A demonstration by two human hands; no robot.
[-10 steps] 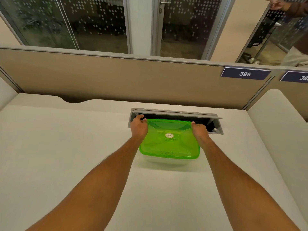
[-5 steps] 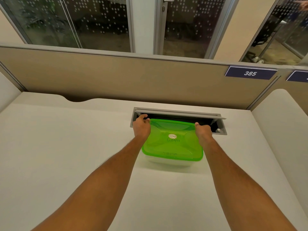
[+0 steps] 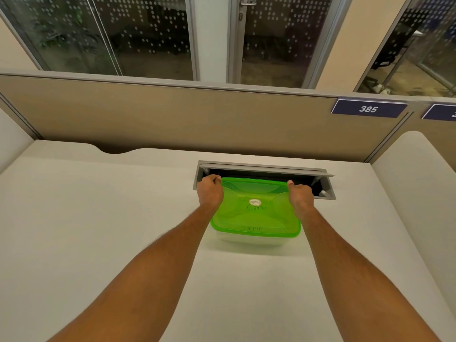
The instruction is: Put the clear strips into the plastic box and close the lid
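While both bare forearms reach forward across the white desk [image 3: 98, 230], the left hand [image 3: 209, 193] and the right hand [image 3: 299, 197] grip the far corners of the green lid [image 3: 256, 218], one hand at each side, fingers curled narrowly over the lid's edge with the thumbs lying on top. The lid sits on the clear plastic box [image 3: 246, 240], whose pale wall shows below the lid's near rim; the near edge appears seated, and whether the far edge is fully pressed down cannot be told, as the hands cover it. The box stands on the desk just in front of the open cable hatch [image 3: 323, 186], its far edge overlapping the dark opening in this view. A round sticker [image 3: 255, 201] lies at the lid's centre with handwriting just below it. The clear strips cannot be made out through the tinted lid or the box wall. Behind the desk runs a beige partition [image 3: 172, 117] bearing a dark blue plate marked 385 [image 3: 368, 109], with dotted glass panels [image 3: 138, 33] above
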